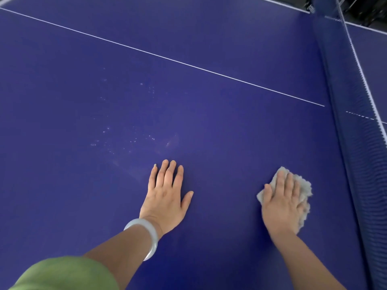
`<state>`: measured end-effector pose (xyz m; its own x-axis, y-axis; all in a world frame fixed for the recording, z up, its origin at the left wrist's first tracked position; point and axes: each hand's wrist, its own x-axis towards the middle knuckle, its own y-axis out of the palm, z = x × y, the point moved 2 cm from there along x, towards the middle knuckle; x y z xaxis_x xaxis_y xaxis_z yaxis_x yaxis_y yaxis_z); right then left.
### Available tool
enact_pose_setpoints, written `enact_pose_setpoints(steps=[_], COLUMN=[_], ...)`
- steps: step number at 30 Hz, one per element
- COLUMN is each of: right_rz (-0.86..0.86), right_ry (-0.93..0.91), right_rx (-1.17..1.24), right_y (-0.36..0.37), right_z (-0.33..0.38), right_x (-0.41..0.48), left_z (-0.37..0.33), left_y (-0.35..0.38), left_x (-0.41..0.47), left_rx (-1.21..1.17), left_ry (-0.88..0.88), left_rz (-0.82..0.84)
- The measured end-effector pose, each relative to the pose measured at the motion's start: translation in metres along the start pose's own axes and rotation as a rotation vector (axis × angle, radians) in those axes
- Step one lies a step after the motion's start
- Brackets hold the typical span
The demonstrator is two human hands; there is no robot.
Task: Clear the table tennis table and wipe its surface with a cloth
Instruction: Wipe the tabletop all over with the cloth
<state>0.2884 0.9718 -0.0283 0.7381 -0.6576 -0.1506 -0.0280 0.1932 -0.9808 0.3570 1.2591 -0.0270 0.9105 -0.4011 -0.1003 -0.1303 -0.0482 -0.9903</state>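
While the head camera looks down across the dark blue table tennis table [209,97], both bare hands lie on its surface near the lower edge of the view. The left hand [165,197] rests flat on the table, palm down, fingers straight and close together, thumb spread out to the side; it holds nothing. A pale, translucent round bangle [151,235] sits on that wrist, and a light green sleeve [62,275] covers the upper part of the arm at the bottom left corner.

The right hand [282,204] lies well apart from the left, nearer the net. It presses down with straight fingers on a crumpled pale grey cloth [304,188], which is flat against the table beneath the palm. The cloth's frayed edges show beyond the fingertips, beside the thumb and along the outer side of the hand. The fingers are not curled round it.

A thin white line [167,57] runs aslant across the table, from the upper left toward the net. Between this line and the left hand, small whitish specks and faint smears [125,132] are scattered over the blue surface. The blue mesh net [345,105], with a white band along its top, stands along the right side, just beside the cloth.
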Motion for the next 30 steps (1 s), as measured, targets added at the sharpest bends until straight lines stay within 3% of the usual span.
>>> enact_pose_setpoints(steps=[6,10,15,19,26,30], right_rz=[0.013,-0.016,-0.008,-0.003,-0.04,-0.01], right_ry=[-0.396,-0.48,-0.503,-0.5,-0.41,-0.916], right_rx=[-0.049,-0.1,-0.107,-0.101,-0.044,-0.08], right_y=[0.03,0.032,0.034,0.031,0.04,0.052], right_z=[0.086,0.081,0.078,0.077,0.115,0.171], right_x=[-0.095,-0.094,-0.093,-0.094,-0.136,-0.172], left_z=[0.002,0.013,0.07,0.124,0.13,0.132], left_y=[-0.004,-0.019,-0.024,-0.02,-0.001,0.001], left_x=[-0.001,-0.011,-0.072,-0.116,-0.124,-0.125], left_rx=[-0.037,-0.297,-0.244,-0.117,-0.027,-0.038], left_ry=[0.012,0.03,-0.11,-0.3,-0.363,-0.357], left_rz=[0.001,-0.083,-0.162,-0.06,-0.053,-0.067])
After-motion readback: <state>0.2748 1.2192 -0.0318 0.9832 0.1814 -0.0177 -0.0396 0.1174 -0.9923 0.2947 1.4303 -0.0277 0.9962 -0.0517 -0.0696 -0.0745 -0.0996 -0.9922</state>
